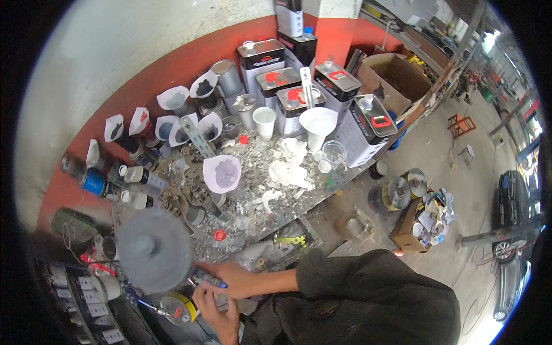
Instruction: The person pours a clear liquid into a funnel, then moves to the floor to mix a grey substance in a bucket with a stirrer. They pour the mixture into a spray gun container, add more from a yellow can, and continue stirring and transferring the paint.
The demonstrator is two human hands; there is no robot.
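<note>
My right hand (236,280) grips a spray gun (208,278) with blue parts, beneath a large grey round cup (155,249) seen from above. Just below, my left hand (217,311) has its fingers curled at the gun's lower part, partly overlapping my right hand. A blue-fitted hose (146,303) hangs left of the hands over a yellow-banded can (177,308). A red cap (219,235) lies on the paint-spattered bench (230,227), near metal tools (195,195) and a paper cone with light purple contents (222,173).
Solvent cans (365,129), paper cones (318,123) and jars (95,181) crowd the bench's back and left against the wall. Right of its edge stand drums (397,192), a box of waste (408,236) and parked cars (506,213). A labelled rack (86,305) is at lower left.
</note>
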